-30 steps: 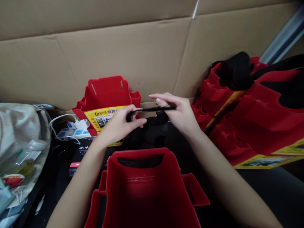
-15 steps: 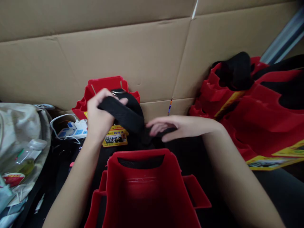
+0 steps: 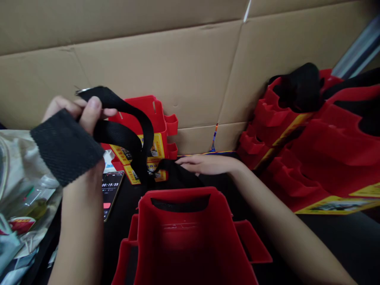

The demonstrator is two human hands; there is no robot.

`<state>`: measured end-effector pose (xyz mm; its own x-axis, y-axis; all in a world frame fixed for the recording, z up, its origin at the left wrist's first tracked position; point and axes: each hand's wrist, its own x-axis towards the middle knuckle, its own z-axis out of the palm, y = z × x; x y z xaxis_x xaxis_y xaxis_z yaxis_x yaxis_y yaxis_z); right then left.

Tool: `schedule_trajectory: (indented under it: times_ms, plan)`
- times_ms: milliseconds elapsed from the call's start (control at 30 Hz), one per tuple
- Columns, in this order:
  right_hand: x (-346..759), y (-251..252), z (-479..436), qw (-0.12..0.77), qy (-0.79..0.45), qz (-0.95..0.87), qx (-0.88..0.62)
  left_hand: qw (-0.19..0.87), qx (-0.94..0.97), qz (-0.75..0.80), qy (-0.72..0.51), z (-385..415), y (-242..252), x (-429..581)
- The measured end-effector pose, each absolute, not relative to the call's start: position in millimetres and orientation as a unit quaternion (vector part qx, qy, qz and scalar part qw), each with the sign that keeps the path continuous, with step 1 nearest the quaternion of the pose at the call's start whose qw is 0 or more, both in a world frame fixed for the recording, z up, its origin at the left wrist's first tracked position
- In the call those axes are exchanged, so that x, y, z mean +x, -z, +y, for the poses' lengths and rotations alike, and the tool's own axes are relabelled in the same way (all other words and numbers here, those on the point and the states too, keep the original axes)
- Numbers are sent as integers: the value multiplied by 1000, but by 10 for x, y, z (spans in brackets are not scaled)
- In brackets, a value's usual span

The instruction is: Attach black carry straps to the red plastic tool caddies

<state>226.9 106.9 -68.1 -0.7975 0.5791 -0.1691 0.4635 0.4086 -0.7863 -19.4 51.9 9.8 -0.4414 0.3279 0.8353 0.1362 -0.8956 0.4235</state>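
My left hand (image 3: 86, 113), raised at the left, is closed on a black webbing strap (image 3: 147, 128). One wide end hangs over my wrist, and a metal piece shows at another end above my fingers. From there the strap loops down to the dark surface behind the red plastic box (image 3: 178, 196). My right hand (image 3: 204, 164) rests on bunched black webbing behind that box, fingers stretched out, the thumb side partly hidden. The box stands open in front of me, with a slot in its far wall and side pockets.
Another red box (image 3: 141, 105) with yellow labels stands at the back against the cardboard (image 3: 154, 71). More red boxes (image 3: 329, 152) with black straps are stacked at the right. At the left lie a phone (image 3: 112, 194), a plastic bottle (image 3: 38, 202) and a pale bag (image 3: 14, 154).
My left hand has moved left and up, drawing the strap out into long loops. My right hand has lowered slightly onto the webbing. The phone has come into fuller view.
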Motion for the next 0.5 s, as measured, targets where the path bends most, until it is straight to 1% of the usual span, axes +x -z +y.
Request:
schedule_trajectory:
  times_ms: [100,167,233,300,367,433,500]
  plan:
    - [2116,707,948,107,-477,-812,-319,93,553,230,-795,578,-64,-165]
    - [2049,730,907,113,-530,-778,-319,100,547,242,-795,590,-53,-141]
    - [2028,725,899,108,-552,-761,-322,97,527,268,-801,582,-55,-124]
    - [2058,699,919,98,-509,-784,-341,94,509,275,-810,574,-68,-129]
    - [2138,681,959,81,-421,-820,-379,80,498,259,-824,589,-81,-172]
    - [2256,694,1011,64,-347,-838,-417,31,486,252,-836,629,-84,-251]
    - [2383,735,1058,60,-309,-844,-434,-25,473,254,-843,673,-77,-336]
